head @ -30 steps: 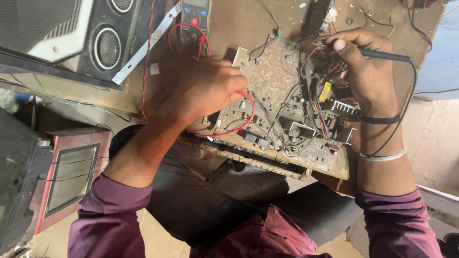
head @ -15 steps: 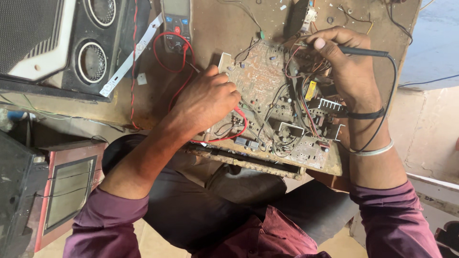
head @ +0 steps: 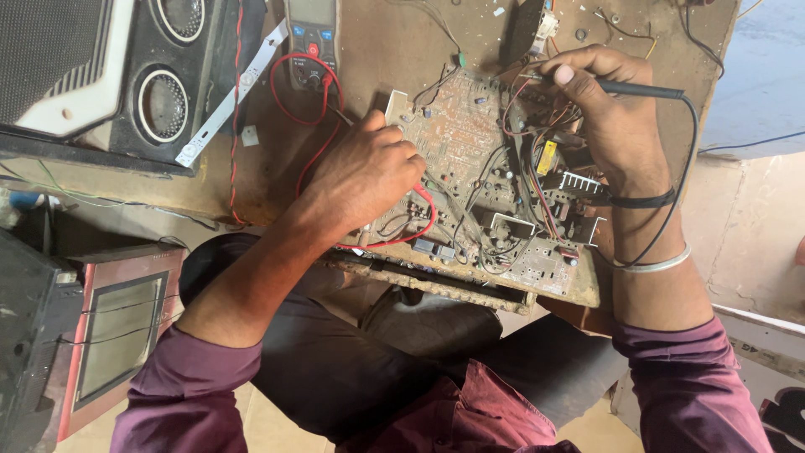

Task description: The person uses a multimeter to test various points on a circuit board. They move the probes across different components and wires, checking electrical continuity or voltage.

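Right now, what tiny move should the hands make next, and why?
Probably lower the black probe tip onto a board contact. The right hand pinches it over the wires at the circuit board's top edge, the left hand rests on the board by the red lead, and the multimeter lies just beyond.

circuit board (head: 478, 176) on workbench (head: 394, 50), speaker (head: 159, 84) left (multimeter (head: 312, 38) behind)

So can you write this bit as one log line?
left hand: on board | right hand: holds probe | meter: behind
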